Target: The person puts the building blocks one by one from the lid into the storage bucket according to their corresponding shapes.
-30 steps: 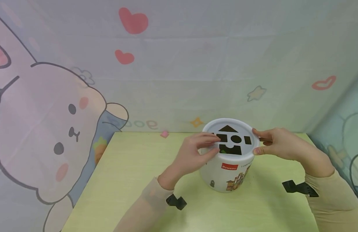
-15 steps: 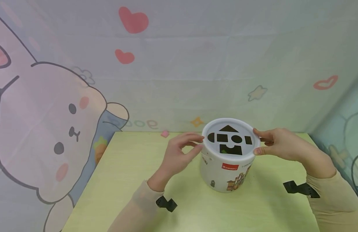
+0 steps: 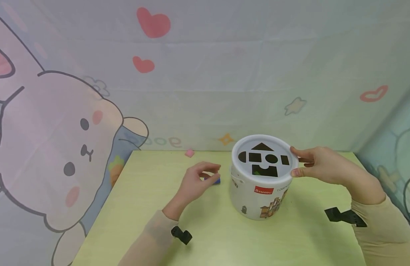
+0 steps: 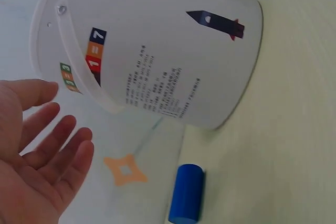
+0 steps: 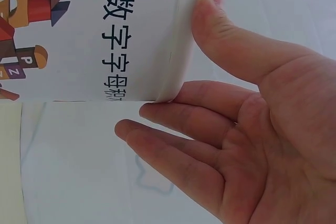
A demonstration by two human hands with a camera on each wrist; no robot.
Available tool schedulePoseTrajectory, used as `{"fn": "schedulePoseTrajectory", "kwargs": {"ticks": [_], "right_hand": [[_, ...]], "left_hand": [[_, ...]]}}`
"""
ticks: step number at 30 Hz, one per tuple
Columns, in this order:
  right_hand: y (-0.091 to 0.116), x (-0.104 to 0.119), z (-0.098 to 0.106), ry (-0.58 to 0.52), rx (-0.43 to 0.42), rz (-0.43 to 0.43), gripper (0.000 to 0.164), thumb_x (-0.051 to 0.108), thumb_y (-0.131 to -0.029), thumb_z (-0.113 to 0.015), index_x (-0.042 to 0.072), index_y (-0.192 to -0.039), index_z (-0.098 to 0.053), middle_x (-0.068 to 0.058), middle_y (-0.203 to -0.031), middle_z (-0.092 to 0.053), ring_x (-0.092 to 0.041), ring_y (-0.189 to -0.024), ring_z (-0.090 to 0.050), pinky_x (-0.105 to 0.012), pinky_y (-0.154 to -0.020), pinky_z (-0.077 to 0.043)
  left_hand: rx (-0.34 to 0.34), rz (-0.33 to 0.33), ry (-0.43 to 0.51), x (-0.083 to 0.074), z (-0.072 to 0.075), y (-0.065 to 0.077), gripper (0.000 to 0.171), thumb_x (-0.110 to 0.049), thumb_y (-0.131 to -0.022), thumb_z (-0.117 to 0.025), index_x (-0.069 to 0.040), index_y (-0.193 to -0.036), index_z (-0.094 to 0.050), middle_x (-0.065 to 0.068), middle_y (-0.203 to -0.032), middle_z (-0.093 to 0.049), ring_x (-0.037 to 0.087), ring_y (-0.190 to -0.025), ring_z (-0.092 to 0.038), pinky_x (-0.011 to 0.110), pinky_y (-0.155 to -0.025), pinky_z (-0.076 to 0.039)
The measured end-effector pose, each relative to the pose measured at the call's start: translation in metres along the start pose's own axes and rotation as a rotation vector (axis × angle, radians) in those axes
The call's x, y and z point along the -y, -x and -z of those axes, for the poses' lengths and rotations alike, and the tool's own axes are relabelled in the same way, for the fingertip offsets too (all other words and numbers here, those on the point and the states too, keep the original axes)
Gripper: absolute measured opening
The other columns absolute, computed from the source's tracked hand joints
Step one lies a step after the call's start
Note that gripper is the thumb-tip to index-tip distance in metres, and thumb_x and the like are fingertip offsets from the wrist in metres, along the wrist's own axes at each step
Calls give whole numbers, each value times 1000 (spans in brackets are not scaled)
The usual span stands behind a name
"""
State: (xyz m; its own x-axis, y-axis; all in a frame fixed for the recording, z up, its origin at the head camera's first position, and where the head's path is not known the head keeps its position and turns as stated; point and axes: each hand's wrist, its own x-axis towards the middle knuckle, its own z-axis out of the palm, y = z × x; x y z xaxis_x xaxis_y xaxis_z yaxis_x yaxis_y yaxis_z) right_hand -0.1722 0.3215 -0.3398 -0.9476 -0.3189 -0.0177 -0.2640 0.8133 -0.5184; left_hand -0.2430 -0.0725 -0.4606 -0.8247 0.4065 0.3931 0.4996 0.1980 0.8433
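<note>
A white bucket (image 3: 255,201) with a flat white lid (image 3: 245,173) stands right of the table's middle. The lid has several dark shaped holes. At its right edge, my right hand (image 3: 324,166) rests thumb and fingertips on the rim. In the right wrist view, that hand's fingers are mostly straight, the lower ones apart from the bucket. Left of the bucket, my left hand (image 3: 196,183) has loosely bent fingers and holds nothing. A blue cylinder block (image 4: 186,195) lies on the table, partly hidden behind the left hand in the head view.
The pale green table (image 3: 142,199) reaches back to a hanging cloth (image 3: 205,92) printed with a rabbit and hearts. A white handle (image 4: 79,59) hangs at the bucket's side. A dark cable (image 3: 404,195) runs at the far right.
My left hand has drawn away leftwards from above the lid to beside the bucket, uncovering the half-round hole. The blue cylinder block has come into view by it. My right hand stays put.
</note>
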Motion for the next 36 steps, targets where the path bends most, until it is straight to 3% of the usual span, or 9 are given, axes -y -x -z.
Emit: {"fn": "schedulePoseTrajectory", "kwargs": {"ticks": [5,11,17,25,36], "right_hand": [[0,1,1,0,5,-3,94,45,-93,-83,-8,-158,-41,-31,-140,-62,-47,-123,-68,-58,-94,-59],[0,1,2,10,11,-7,93,46,-94,-82,-7,-159,-41,-31,-140,-63,-47,-123,-67,-60,-95,-58],[2,2,2,-4,12,-5,92,44,-95,-82,-7,-159,-40,-31,-141,-61,-47,-124,-67,-59,-95,-59],[2,2,1,-6,13,1,92,44,-95,-82,-7,-159,-41,-31,-141,-62,-46,-123,-68,-59,-94,-59],[2,0,0,-17,11,1,90,43,-96,-82,-6,-159,-41,-31,-142,-61,-46,-124,-67,-58,-95,-59]], "left_hand": [[32,159,-85,30,3,3,33,-10,-96,-81,-6,-128,-77,14,-126,-75,30,-115,-71,43,-94,-61],[13,277,-50,52,11,4,37,-7,-95,-80,-4,-132,-74,20,-133,-70,33,-122,-65,45,-99,-58],[13,324,-66,69,12,4,42,-1,-93,-80,0,-134,-71,21,-133,-68,36,-121,-63,50,-101,-56],[9,379,-139,88,9,4,45,-2,-88,-84,-1,-132,-71,14,-124,-70,30,-111,-66,47,-97,-56],[5,401,-222,98,6,0,38,-7,-87,-85,-5,-124,-77,6,-111,-73,25,-103,-66,43,-94,-55]]}}
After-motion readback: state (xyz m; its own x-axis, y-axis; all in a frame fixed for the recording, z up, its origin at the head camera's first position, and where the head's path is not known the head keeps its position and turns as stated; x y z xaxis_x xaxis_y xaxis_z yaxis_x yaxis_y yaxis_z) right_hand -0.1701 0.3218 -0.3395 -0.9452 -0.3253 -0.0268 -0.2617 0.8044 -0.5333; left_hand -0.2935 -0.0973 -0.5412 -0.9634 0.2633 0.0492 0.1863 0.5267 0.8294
